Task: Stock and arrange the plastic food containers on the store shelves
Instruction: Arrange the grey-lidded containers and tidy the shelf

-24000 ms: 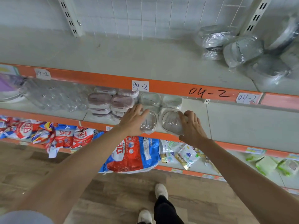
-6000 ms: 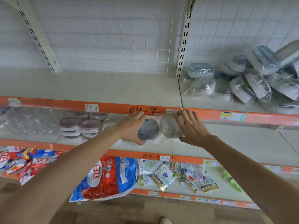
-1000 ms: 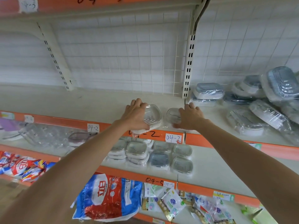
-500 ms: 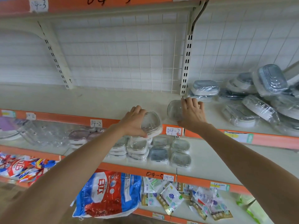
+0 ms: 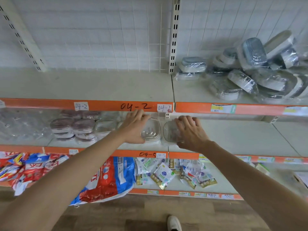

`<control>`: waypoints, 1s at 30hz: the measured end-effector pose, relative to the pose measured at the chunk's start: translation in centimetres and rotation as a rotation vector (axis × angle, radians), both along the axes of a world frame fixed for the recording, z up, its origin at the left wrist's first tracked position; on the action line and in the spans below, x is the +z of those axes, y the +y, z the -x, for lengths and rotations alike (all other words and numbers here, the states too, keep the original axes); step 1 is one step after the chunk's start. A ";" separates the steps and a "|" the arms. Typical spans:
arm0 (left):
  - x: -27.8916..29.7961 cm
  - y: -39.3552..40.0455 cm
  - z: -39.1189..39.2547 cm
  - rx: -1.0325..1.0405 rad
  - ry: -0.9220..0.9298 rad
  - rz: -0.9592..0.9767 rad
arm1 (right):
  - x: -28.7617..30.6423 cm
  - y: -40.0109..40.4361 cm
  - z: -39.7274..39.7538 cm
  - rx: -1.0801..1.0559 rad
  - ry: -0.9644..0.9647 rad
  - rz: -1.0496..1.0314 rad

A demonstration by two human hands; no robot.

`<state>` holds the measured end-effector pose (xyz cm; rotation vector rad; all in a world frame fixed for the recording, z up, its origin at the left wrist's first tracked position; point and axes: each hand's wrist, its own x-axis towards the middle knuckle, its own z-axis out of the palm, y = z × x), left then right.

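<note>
A person stocking a store aisle reaches both arms into the middle shelf [image 5: 233, 140], each hand grasping one clear plastic food container. The left hand [image 5: 135, 129] curls over the near side of the left container [image 5: 150, 130], and the right hand [image 5: 191, 132] wraps the right container [image 5: 170, 132], which is tipped so that its open side faces left. Both containers sit at the shelf's front, just beside each other and to the right of the stacked lidded containers [image 5: 73, 129] further along. Whether either container rests on the shelf or is held just above it cannot be told. To do this step well, the person would likely keep each container level, slide it back in line with the existing rows, and let go only once it sits flat. The upper shelf [image 5: 93, 87] carries a loose heap of wrapped containers [image 5: 250, 72] on its right side.
</note>
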<state>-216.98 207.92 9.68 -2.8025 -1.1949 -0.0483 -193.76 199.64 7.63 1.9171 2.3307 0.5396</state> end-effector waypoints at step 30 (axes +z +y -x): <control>-22.5 17.3 -11.6 0.285 -0.189 0.099 | -21.4 16.6 -9.8 -0.274 0.437 0.109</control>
